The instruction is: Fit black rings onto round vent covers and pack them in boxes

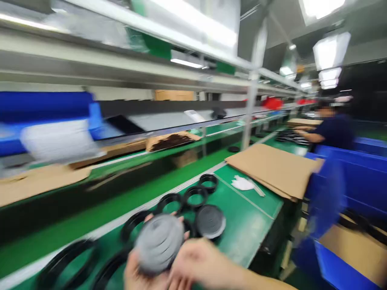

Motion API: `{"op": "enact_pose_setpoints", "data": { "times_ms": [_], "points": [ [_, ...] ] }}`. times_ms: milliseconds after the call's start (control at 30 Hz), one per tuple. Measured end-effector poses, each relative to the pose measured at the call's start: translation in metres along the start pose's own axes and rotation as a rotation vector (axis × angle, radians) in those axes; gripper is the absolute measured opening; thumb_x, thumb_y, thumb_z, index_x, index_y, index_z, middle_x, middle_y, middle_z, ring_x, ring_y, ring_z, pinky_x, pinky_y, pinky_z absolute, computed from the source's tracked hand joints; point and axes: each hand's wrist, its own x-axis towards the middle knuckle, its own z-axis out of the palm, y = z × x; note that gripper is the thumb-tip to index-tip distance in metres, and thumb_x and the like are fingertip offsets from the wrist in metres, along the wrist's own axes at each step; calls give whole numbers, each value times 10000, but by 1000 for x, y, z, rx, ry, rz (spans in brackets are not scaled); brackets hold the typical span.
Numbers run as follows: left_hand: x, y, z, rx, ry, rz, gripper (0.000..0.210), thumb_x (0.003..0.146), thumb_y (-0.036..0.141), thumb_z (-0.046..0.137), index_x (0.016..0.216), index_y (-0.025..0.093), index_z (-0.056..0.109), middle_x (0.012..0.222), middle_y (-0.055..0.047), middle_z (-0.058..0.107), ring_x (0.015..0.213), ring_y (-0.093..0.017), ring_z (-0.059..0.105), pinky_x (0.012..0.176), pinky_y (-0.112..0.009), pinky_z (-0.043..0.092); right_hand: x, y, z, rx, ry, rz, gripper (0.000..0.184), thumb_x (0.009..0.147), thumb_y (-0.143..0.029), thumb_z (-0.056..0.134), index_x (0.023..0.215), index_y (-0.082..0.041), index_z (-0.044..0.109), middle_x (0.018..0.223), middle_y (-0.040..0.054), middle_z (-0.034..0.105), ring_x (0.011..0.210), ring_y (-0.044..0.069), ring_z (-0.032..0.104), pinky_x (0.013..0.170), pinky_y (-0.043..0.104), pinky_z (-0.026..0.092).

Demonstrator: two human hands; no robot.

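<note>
The grey disc (160,243) sits in my left hand (136,274), above the near part of the bench (242,237), its ridged face toward me. My left fingers and thumb are curled around its edge, holding it. My right hand (198,257) is at the disc's lower right edge with its fingers bent; blur keeps me from telling whether they grip it. Just beyond lies a darker round piece (210,221), with black rings (186,197) beside it and running toward me on the left. Farther along are a white scrap (242,183) and stacked cardboard sheets (270,165). Blue bins (359,181) stand to the right, near a co-worker in a dark top (337,129).
</note>
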Motion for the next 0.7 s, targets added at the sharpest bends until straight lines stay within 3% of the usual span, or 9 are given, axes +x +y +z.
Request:
{"op": "enact_pose_setpoints", "data": {
  "times_ms": [33, 67, 100, 133, 200, 300, 433, 567, 700],
  "points": [
    [-6, 1, -14, -87, 17, -20, 803, 792, 781, 523, 1420, 283, 476, 1256, -100, 641, 1193, -358, 592, 908, -488, 558, -7, 2, -7, -92, 231, -94, 526, 925, -676, 519, 914, -183, 701, 820, 58, 710, 715, 201, 696, 681, 322, 605],
    [-12, 0, -25, -204, -5, -53, 834, 786, 790, 507, 1448, 288, 439, 1264, -108, 638, 1178, -366, 599, 902, -513, 552, -11, 3, -17, -268, 451, -197, 447, 969, -590, 509, 958, -190, 708, 936, 84, 712, 865, 220, 690, 837, 359, 587],
    [-15, -3, -34, -343, -64, -91, 843, 796, 782, 497, 1477, 297, 393, 1285, -116, 628, 1164, -368, 605, 898, -537, 544, -11, 5, -30, -450, 579, -280, 381, 987, -529, 508, 1045, -212, 713, 1085, 105, 688, 1039, 255, 647, 987, 424, 525],
    [-17, -7, -40, -486, -143, -126, 833, 817, 762, 493, 1501, 310, 346, 1316, -119, 610, 1159, -365, 606, 902, -554, 533, -8, 7, -42, -600, 595, -348, 361, 997, -498, 488, 1112, -239, 712, 1199, 115, 640, 1151, 288, 587, 1052, 487, 472],
    [-18, -15, -44, -714, -271, -158, 782, 871, 704, 496, 1524, 326, 291, 1381, -113, 565, 1182, -351, 590, 938, -559, 508, 0, 12, -57, -836, 455, -457, 349, 1009, -449, 450, 1211, -307, 697, 1361, 104, 528, 1277, 332, 468, 1093, 584, 408],
    [-17, -24, -42, -843, -310, -150, 733, 910, 668, 488, 1522, 306, 310, 1435, -100, 521, 1227, -331, 557, 992, -515, 481, 7, 23, -58, -1000, 256, -510, 355, 1019, -388, 412, 1244, -376, 687, 1451, 64, 432, 1319, 355, 395, 1019, 616, 471],
    [-14, -28, -41, -887, -304, -156, 718, 919, 629, 498, 1526, 293, 312, 1476, -91, 481, 1267, -323, 523, 1036, -494, 447, 17, 34, -52, -1014, 217, -444, 384, 1030, -356, 371, 1292, -375, 651, 1510, 35, 367, 1400, 346, 283, 975, 558, 531],
    [-12, -30, -40, -841, -230, -158, 673, 926, 555, 513, 1516, 281, 341, 1431, -85, 523, 1281, -319, 508, 1054, -517, 428, 27, 37, -57, -980, 172, -442, 404, 1044, -393, 340, 1218, -294, 691, 1475, 65, 419, 1414, 319, 271, 1136, 581, 363],
    [-11, -31, -37, -781, -214, -199, 664, 911, 590, 515, 1500, 323, 365, 1387, -81, 546, 1269, -350, 508, 1023, -595, 432, 33, 36, -62, -823, 135, -358, 467, 1050, -456, 309, 1077, -263, 733, 1431, 76, 464, 1411, 307, 282, 1168, 555, 310]
  ]
}}
